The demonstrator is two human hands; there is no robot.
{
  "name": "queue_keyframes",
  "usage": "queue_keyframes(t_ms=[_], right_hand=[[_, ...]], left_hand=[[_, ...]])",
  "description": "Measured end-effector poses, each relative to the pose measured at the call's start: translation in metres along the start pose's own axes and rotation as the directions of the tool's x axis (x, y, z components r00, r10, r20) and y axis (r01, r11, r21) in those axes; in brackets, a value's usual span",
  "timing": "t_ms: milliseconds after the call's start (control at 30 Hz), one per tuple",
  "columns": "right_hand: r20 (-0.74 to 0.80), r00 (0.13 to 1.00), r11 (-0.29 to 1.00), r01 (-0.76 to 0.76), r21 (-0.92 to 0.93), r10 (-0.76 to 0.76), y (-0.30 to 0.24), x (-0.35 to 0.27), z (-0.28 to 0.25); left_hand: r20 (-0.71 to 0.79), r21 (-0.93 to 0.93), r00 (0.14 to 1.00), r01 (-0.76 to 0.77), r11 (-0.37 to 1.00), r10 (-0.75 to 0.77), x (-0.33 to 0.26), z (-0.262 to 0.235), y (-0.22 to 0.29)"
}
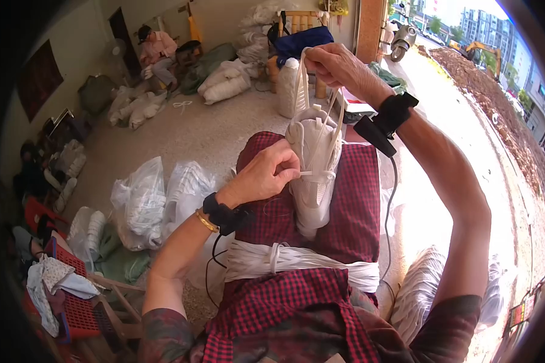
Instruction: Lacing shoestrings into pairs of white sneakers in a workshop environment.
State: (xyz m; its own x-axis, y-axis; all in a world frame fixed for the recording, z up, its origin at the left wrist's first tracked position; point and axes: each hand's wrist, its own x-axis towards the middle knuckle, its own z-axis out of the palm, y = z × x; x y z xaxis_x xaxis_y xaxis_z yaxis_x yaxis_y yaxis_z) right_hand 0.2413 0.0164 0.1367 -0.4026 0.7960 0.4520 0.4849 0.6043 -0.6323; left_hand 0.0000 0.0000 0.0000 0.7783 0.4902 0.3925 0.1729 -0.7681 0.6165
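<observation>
A white lace-up shoe stands tilted between my knees, on a red-and-black checked apron. Raised above the shoe, my right hand is closed on a pale shoelace, and long loops run from it down to the shoe's front. Beside the shoe's left edge, my left hand pinches a short white length of lace against the eyelet area. Across my lap lies a bundle of white laces, knotted around its middle. Black bands with cables sit on both wrists.
Clear bags of white goods sit on the floor at left, near a red plastic chair. White stacked pieces lie at lower right. Farther back are sacks, a blue bag and a seated person. A scooter stands outside.
</observation>
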Motion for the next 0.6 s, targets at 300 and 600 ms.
queue_keyframes(t_ms=[300, 600], right_hand=[[-0.1, 0.992, 0.985, 0.061, -0.162, -0.078, -0.001, 0.033, 0.014], [-0.133, 0.823, 0.677, 0.35, -0.648, -0.552, -0.03, 0.07, -0.03]], left_hand=[[-0.218, 0.288, 0.9, -0.309, 0.906, 0.376, -0.026, 0.059, 0.062], [-0.177, 0.272, 0.919, -0.299, 0.915, 0.353, -0.032, 0.066, 0.037]])
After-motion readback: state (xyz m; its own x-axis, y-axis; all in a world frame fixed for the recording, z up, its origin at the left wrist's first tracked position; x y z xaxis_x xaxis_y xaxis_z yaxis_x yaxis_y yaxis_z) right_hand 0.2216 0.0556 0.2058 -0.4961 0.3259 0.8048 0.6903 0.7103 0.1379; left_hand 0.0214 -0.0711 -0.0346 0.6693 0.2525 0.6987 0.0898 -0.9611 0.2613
